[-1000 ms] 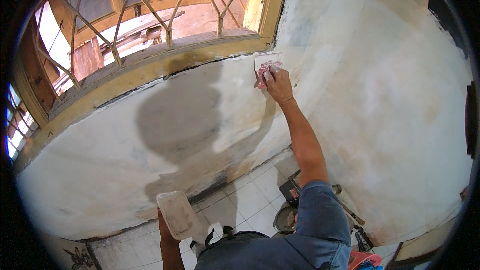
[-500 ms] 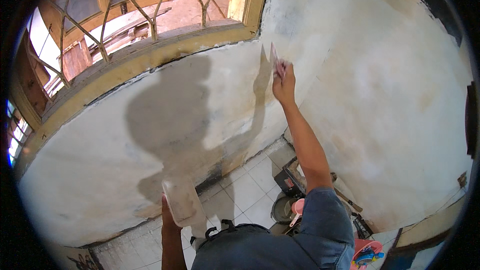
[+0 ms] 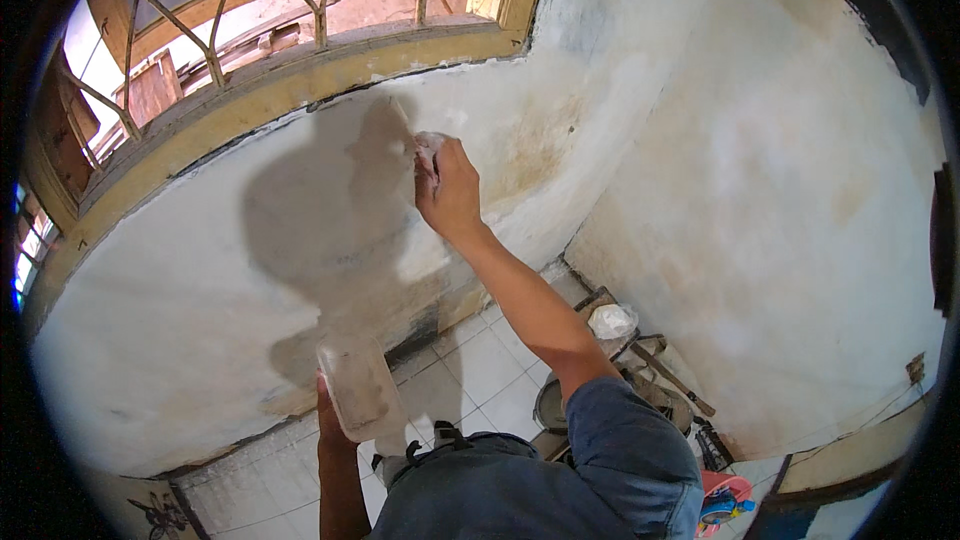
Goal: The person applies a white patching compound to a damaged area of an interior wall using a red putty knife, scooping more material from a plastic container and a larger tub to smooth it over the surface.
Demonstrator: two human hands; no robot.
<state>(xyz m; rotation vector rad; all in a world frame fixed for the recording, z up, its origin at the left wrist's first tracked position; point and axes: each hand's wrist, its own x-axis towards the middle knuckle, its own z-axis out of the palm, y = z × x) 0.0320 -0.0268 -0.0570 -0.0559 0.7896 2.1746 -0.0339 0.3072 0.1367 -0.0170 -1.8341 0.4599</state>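
Note:
My right hand (image 3: 444, 181) is closed around a putty knife (image 3: 404, 121), its pale thin blade pointing up-left at the whitish wall (image 3: 230, 290) under the window, inside my head's shadow; I cannot tell whether the blade touches it. My left hand (image 3: 326, 408) grips the left side of a dusty, pale rectangular tray (image 3: 356, 388), held low in front of me, its fingers mostly behind the tray. A yellow wooden window frame (image 3: 205, 148) with a metal grille runs above the knife. The wall is patchy, with tan stains and dark marks along its base.
A second wall (image 3: 770, 230) rises on the right. Below it, in the corner, lie a white bag (image 3: 612, 320), a long-handled tool (image 3: 672, 373), a dark bucket (image 3: 547, 405) and pink and blue items (image 3: 728, 500) on the tiled floor (image 3: 460, 370).
My right hand with the putty knife has moved left along the wall, from near the window's right corner into my shadow. The tray in my left hand has risen slightly in the picture.

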